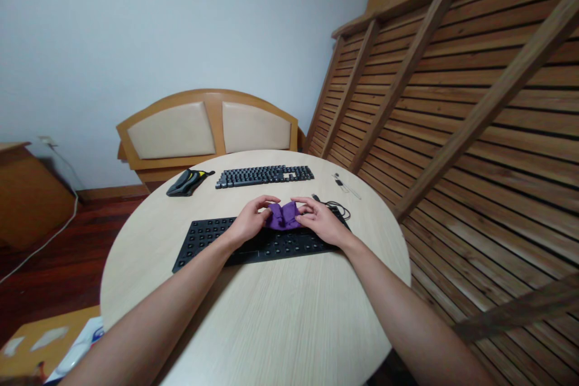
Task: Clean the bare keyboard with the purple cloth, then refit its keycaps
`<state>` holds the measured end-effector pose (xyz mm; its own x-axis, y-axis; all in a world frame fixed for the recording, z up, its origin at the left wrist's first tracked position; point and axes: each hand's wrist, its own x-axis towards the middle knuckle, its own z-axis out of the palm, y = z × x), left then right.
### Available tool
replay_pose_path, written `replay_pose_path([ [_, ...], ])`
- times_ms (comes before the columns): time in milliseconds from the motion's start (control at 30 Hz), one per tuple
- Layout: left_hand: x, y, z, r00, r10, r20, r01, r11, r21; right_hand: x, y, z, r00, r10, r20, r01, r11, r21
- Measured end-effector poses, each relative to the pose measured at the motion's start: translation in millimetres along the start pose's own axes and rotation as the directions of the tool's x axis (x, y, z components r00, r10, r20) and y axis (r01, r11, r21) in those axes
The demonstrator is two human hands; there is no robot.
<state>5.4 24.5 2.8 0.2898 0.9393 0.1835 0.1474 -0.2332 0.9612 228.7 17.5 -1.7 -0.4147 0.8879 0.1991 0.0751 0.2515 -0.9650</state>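
Note:
Between my hands is a folded purple cloth point(284, 216), just over a black keyboard base point(203, 240) with its keycaps off. My left hand point(251, 217) pinches the cloth's left side, and my right hand point(319, 220) grips its right side. Bare switches show on the base to the left and below the cloth; its middle is hidden by my hands and forearm. A black cable point(337, 208) lies coiled at the base's upper right corner. Farther back, loose dark keycaps point(265, 175) are laid out in keyboard order.
A dark grey and yellow pouch point(187, 183) lies at the table's back left. Small metal tools point(346, 185) rest at the back right. The round wooden table point(289, 313) stands near a headboard point(208, 163) and a leaning slatted wood panel point(452, 132). A cardboard box point(49, 338) sits lower left.

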Motion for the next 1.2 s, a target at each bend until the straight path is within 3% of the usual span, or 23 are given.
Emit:
replay_pose_path([
  [133,4.2,-5.5,-2.5,0.996,-0.082,-0.038,0.082,0.997,0.001,-1.1,-0.5,-6.2,0.999,-0.041,-0.028,0.037,0.994,-0.105],
  [267,4.7,-10.6,-7.3,0.994,-0.105,-0.041,0.109,0.988,0.11,-3.8,-0.2,-15.0,0.996,-0.081,-0.025,0.065,0.918,-0.392],
  [400,1.0,-7.2,-13.8,0.998,-0.043,-0.037,0.051,0.962,0.268,-7.7,-3.5,-18.9,0.985,-0.17,-0.006,0.129,0.767,-0.629],
  [500,-1.8,0.2,-19.3,0.996,0.081,0.036,-0.089,0.91,0.405,-9.0,-7.8,-18.6,0.968,-0.251,0.004,0.175,0.663,-0.728],
  [600,-4.3,8.9,-23.0,0.946,0.235,0.222,-0.322,0.75,0.578,-8.3,-9.4,-17.5,0.956,-0.291,0.026,0.21,0.622,-0.754],
  [667,-6.5,14.2,-22.6,0.916,0.255,0.309,-0.398,0.672,0.625,-7.2,-8.5,-16.6,0.955,-0.293,0.054,0.229,0.608,-0.76],
  [867,-10.5,17.5,-13.2,0.916,0.245,0.318,-0.401,0.596,0.696,-3.9,-5.3,-12.4,0.955,-0.286,0.085,0.242,0.577,-0.78],
  [1200,-10.4,15.2,-6.6,0.923,0.251,0.292,-0.383,0.521,0.763,0.5,-7.2,-2.7,0.952,-0.304,0.019,0.194,0.557,-0.807],
])
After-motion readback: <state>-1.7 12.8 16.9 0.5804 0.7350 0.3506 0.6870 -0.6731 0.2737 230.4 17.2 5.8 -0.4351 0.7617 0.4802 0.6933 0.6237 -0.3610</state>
